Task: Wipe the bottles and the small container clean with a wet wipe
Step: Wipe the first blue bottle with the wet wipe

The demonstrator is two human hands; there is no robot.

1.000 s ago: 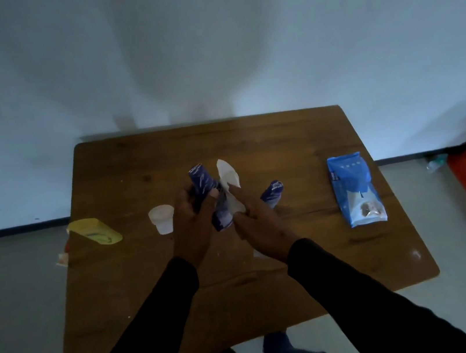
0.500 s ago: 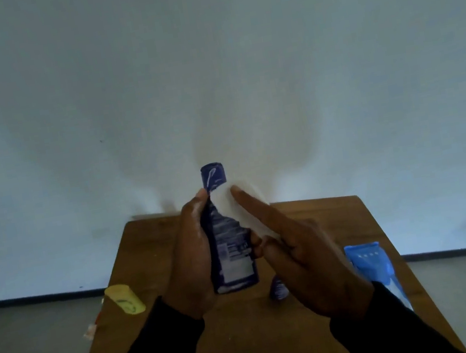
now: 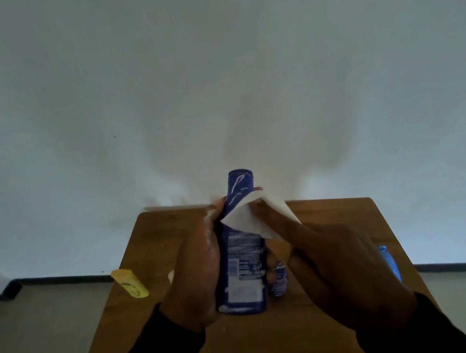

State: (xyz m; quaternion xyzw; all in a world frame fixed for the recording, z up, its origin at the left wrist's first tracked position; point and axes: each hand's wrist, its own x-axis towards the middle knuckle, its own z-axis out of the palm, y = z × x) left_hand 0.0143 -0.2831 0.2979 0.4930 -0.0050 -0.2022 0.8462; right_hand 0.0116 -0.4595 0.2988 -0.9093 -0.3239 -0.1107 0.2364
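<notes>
I hold a tall dark blue bottle point(image 3: 244, 263) upright above the table, its printed back label facing me, with my left hand point(image 3: 194, 277) wrapped around its left side. My right hand point(image 3: 328, 268) presses a white wet wipe point(image 3: 250, 219) against the bottle's upper part, just below the cap. A smaller blue bottle point(image 3: 279, 280) stands on the table behind, mostly hidden between my hands. The small container is hidden apart from a pale sliver point(image 3: 170, 276) beside my left hand.
The wooden table point(image 3: 152, 250) stands against a white wall. A yellow bottle point(image 3: 129, 283) lies at its left edge. The blue wet wipe pack point(image 3: 389, 261) peeks out past my right hand on the right side.
The view has tilted up from the table towards the wall. I have lifted the blue bottle closer, and the wipe has moved across the bottle's upper front.
</notes>
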